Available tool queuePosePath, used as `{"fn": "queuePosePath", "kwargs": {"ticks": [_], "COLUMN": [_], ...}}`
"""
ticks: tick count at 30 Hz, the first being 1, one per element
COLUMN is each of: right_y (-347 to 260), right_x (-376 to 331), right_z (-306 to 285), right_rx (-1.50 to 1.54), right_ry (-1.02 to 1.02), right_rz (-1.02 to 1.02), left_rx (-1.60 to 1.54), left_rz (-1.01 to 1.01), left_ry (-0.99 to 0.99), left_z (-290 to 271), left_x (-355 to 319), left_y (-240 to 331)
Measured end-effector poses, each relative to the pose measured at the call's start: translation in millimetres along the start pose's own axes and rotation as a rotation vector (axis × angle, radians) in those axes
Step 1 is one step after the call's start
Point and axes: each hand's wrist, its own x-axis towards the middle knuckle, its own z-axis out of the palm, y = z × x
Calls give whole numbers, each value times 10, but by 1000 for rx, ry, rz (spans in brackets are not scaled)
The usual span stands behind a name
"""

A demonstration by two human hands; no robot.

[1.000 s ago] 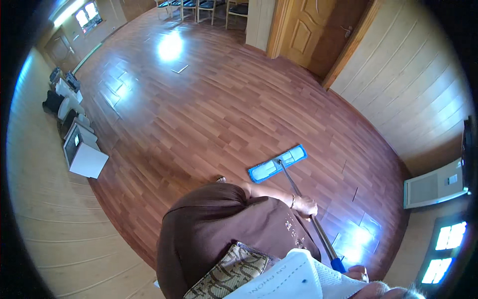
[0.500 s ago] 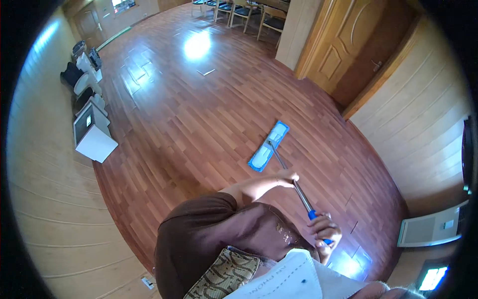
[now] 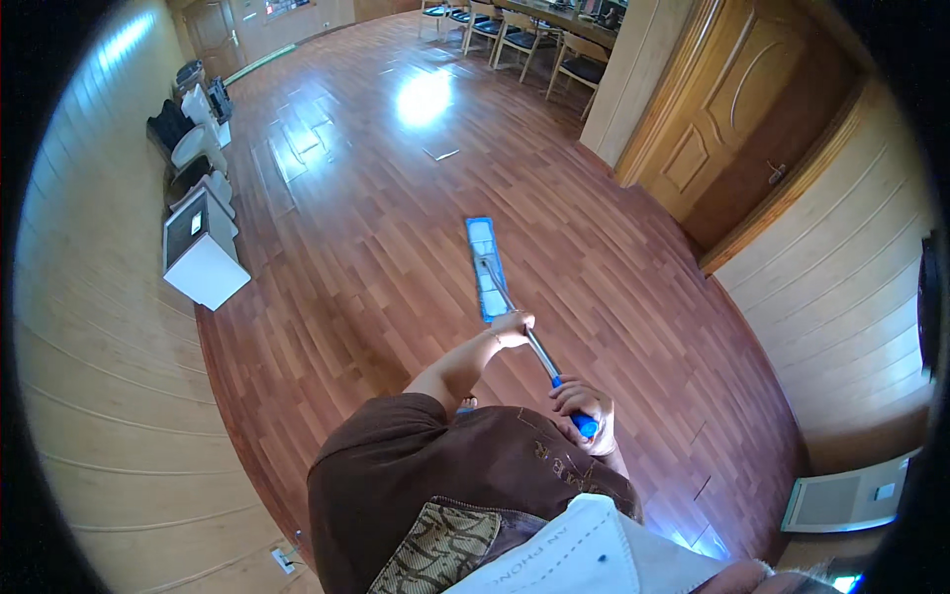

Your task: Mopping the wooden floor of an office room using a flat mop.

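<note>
- The left hand is wrapped around the metal shaft of a flat mop, partway down its length, with the arm stretched out ahead of the body.
- The right hand is clamped on the blue grip at the top end of the same shaft, close to the chest.
- The two hands sit apart along the shaft, left lower, right higher.
- The mop slants from the right hand down and forward to its head.
- The mop head, a long blue rectangle with a pale pad, lies flat on the wooden floor straight ahead of the person, its long side pointing away from them.
- A bright patch of light reflects off the floor farther ahead.
- A white box stands by the left wall, with dark and white items lined up beyond it.
- A wooden door is set in the right wall.
- Chairs stand around a desk at the far end of the room.
- A white unit sits low against the right wall.
</note>
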Motion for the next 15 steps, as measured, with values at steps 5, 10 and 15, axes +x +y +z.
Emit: {"fn": "queuePosePath", "kwargs": {"ticks": [5, 10, 15], "right_y": [8, -204, -578], "right_x": [-18, 111, 212], "right_z": [-210, -445, -520], "right_rx": [44, 107, 168], "right_ry": [-123, -218, -123], "right_rz": [27, 59, 133], "left_rx": [22, 32, 110], "left_rz": [-165, -206, -157], "left_ry": [121, 276, 373], "left_z": [-71, -112, -147], "left_x": [-177, -254, -274], "left_y": [148, 405, 549]}}
